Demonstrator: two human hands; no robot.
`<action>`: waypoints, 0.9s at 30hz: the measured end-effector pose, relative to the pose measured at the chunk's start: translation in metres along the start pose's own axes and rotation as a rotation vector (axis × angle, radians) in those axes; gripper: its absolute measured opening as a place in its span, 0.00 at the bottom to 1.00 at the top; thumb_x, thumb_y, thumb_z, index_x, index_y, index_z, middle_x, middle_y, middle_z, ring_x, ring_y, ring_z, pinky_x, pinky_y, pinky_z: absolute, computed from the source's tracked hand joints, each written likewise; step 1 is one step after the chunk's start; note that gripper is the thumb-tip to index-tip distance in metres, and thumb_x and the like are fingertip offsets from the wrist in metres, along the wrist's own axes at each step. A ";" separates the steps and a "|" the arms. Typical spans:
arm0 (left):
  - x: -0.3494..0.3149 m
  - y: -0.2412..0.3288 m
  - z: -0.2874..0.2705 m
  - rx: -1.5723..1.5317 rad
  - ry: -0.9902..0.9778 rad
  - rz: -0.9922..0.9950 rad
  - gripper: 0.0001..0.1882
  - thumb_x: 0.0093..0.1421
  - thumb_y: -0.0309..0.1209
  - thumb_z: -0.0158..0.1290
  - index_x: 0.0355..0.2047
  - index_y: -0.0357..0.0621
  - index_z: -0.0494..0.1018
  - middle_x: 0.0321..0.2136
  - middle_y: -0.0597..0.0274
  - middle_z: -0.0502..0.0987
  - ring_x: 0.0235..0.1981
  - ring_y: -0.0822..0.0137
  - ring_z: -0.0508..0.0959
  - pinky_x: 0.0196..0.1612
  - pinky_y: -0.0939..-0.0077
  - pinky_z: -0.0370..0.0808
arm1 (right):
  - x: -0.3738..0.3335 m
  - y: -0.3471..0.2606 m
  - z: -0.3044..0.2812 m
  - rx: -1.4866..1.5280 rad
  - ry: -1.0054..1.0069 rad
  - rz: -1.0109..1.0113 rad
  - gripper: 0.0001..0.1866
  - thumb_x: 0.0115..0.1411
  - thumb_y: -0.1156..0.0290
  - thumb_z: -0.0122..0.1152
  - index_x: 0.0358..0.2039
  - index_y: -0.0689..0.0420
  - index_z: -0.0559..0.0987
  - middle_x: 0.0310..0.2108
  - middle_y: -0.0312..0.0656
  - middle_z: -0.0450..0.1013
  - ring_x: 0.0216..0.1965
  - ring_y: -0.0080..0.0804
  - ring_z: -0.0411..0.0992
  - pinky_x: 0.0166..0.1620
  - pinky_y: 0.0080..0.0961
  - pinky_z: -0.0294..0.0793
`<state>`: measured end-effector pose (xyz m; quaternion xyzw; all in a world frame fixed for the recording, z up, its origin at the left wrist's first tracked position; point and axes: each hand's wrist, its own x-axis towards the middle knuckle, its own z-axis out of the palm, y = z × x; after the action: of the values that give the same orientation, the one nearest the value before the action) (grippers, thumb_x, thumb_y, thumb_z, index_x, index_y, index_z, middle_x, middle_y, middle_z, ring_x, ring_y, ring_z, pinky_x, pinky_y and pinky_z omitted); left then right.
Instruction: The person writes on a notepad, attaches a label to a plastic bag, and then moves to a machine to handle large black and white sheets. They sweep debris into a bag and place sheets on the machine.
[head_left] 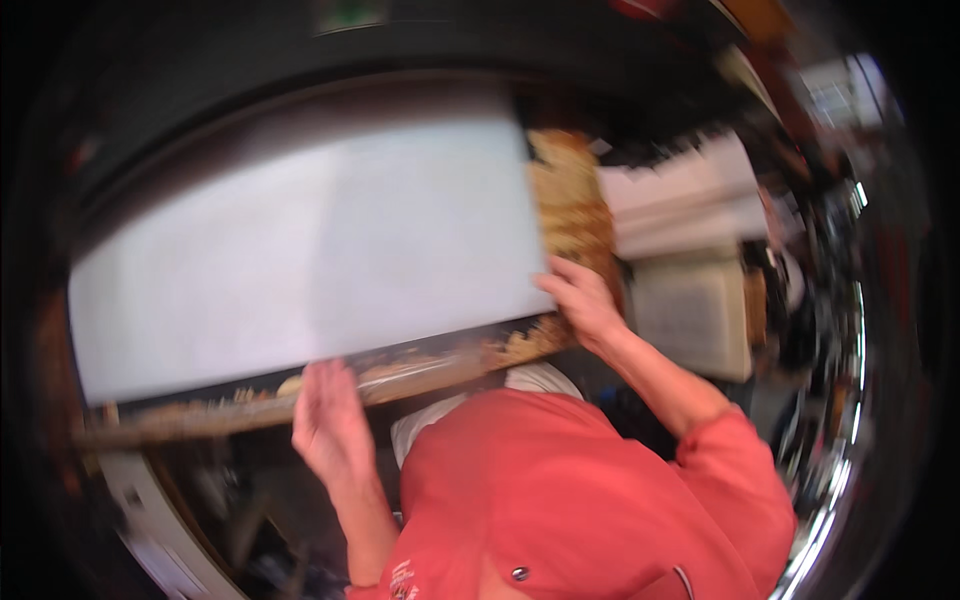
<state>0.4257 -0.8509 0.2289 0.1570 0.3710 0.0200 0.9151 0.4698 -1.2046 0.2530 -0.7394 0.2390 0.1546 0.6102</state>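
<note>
White sheet (310, 250) over crumb-strewn wooden board (570, 210), hands (330, 425) at edge, stacked boxes (690, 200) right

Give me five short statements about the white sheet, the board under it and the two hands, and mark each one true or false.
1. A large white sheet lies over a wooden board. True.
2. The right hand rests at the sheet's right lower corner. True.
3. The left hand is up at the sheet's far edge. False: it is at the near edge of the board.
4. The person's sleeves are blue. False: they are red, pushed up the forearm.
5. The board's bare strip on the right looks crumbly and light brown. True.
</note>
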 end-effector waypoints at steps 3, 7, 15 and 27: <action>-0.015 -0.007 0.009 0.175 -0.026 0.077 0.29 0.75 0.31 0.42 0.70 0.25 0.54 0.73 0.39 0.54 0.73 0.48 0.59 0.74 0.56 0.60 | -0.002 0.010 0.002 0.055 0.002 -0.258 0.24 0.63 0.67 0.61 0.57 0.67 0.77 0.46 0.44 0.81 0.45 0.25 0.76 0.51 0.27 0.75; -0.044 -0.050 0.024 0.871 -0.182 0.341 0.26 0.77 0.34 0.40 0.68 0.29 0.61 0.68 0.40 0.64 0.70 0.51 0.65 0.71 0.59 0.64 | 0.003 0.027 0.001 0.059 0.106 -0.316 0.28 0.60 0.63 0.66 0.56 0.67 0.76 0.47 0.52 0.80 0.47 0.36 0.78 0.51 0.33 0.76; -0.046 -0.205 0.096 1.276 -0.764 0.353 0.22 0.76 0.34 0.43 0.59 0.25 0.70 0.55 0.43 0.77 0.56 0.54 0.78 0.61 0.59 0.74 | -0.028 0.067 -0.064 -0.020 0.243 -0.633 0.23 0.63 0.69 0.66 0.56 0.64 0.76 0.52 0.53 0.78 0.50 0.42 0.80 0.50 0.33 0.80; -0.137 -0.376 0.308 0.693 -1.924 0.436 0.29 0.71 0.40 0.51 0.63 0.28 0.67 0.55 0.40 0.75 0.47 0.54 0.82 0.52 0.59 0.78 | -0.090 0.291 -0.290 -0.046 0.542 0.011 0.15 0.64 0.65 0.64 0.46 0.61 0.83 0.34 0.43 0.83 0.36 0.23 0.79 0.42 0.23 0.77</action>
<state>0.5074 -1.3134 0.4155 0.4240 -0.5652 -0.0561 0.7054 0.2187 -1.5141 0.1192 -0.7661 0.3939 -0.0401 0.5063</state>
